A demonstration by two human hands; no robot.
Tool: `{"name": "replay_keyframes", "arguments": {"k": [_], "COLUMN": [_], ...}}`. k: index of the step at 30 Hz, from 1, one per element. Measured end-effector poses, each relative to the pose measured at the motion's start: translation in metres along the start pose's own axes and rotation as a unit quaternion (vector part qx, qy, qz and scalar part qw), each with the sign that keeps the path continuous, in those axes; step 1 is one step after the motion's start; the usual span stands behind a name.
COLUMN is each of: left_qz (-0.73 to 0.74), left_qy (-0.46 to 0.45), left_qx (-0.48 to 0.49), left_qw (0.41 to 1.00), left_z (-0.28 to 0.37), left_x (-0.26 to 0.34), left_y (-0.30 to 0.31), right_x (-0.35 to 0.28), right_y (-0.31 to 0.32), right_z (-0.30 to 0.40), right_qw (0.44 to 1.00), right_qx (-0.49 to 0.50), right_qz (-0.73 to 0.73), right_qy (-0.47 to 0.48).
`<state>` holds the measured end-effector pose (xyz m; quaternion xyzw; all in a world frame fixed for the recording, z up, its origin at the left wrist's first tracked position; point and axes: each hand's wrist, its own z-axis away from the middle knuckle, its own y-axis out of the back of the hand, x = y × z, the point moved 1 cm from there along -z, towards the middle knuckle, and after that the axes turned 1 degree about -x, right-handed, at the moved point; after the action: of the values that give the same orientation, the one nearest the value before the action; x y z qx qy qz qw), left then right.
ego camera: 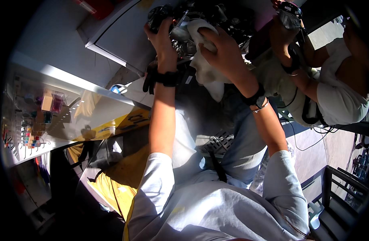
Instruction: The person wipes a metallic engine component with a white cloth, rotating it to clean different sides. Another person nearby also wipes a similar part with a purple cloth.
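At the top of the head view my left hand (162, 37) is closed around a dark, shiny object (158, 16); its exact kind cannot be told. Beside it my right hand (225, 49) grips a white cloth (202, 67), bunched at the fingers and hanging down in folds. Between my hands is a clear, glossy part (181, 31), touching or close behind the cloth; its lower edge is partly covered. Behind both hands lies a heap of dark, glossy pieces (226, 15), deep in shadow. I wear a dark band on each wrist.
At right, another person's hands (282, 33) hold a dark round object (289, 15). A pale cabinet (118, 33) stands upper left, with a glass display case (52, 111) below it. A black cable (305, 149) runs at right, near a black metal rack (341, 183).
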<state>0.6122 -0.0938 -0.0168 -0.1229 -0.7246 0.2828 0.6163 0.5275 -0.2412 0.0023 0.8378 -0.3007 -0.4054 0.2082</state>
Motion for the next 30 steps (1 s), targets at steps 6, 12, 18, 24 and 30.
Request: {"name": "replay_keyframes", "arguments": {"k": [6,12,18,24,30], "left_qz": [0.023,0.065,0.034,-0.295,-0.122], "left_qy": [0.05,0.017,-0.002,-0.313,-0.046], "left_qx": [-0.019,-0.068,-0.09,-0.148,-0.169], "left_qw": [0.998,0.995,0.995,0.891,0.977], "left_z": [-0.001,0.001,0.001,-0.003,-0.006], "left_x": [-0.002,0.004,0.001,-0.003,-0.005], "left_y": [0.008,0.001,-0.003,0.022,0.036], "right_x": [0.0,-0.008,-0.015,0.013,0.039], "right_y": [-0.011,-0.009,-0.02,0.0,0.035], "right_z": [0.001,0.005,0.011,0.001,-0.013], "right_qw": [0.997,0.998,0.998,0.997,0.953], "right_qx": [-0.009,-0.048,-0.064,0.033,0.161], "right_qz": [0.058,0.021,0.006,-0.061,-0.202], "right_qy": [-0.043,0.033,-0.005,-0.045,-0.16]}}
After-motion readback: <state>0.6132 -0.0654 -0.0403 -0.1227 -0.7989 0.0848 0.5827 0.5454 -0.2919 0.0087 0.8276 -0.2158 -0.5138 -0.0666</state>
